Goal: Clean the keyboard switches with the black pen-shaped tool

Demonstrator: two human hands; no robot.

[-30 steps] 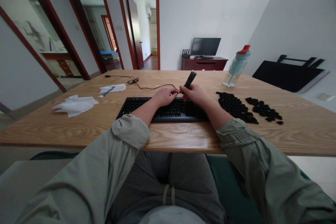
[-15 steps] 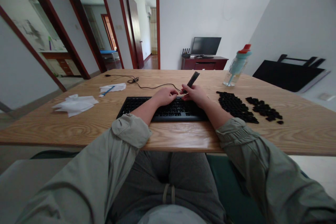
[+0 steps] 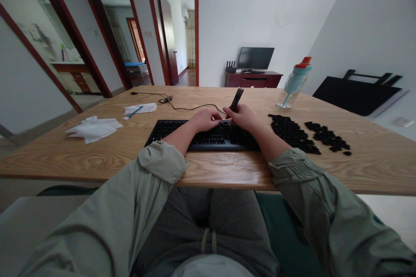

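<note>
A black keyboard (image 3: 167,129) lies on the wooden table (image 3: 130,156) in front of me. My left hand (image 3: 204,119) rests over its far middle part, fingers bent down onto the keyboard, tips partly hidden. Beside it, my right hand (image 3: 242,117) grips a black stick-like tool (image 3: 237,98) whose upper end rises above the fist. The tool's lower end goes down toward the keys and is hard to make out. Loose black keycaps (image 3: 289,133) lie in a large patch right of the keyboard, with a smaller group (image 3: 328,136) beyond them.
A clear bottle (image 3: 290,84) with an orange lid stands behind the keycaps. On the left are crumpled white tissues (image 3: 94,129) and a blue-and-white stick (image 3: 133,113) on another tissue. A coiled black cable (image 3: 166,99) runs across the table's far side.
The black tool in my right hand has swung more upright, its top moving slightly left. My left hand stays in nearly the same place.
</note>
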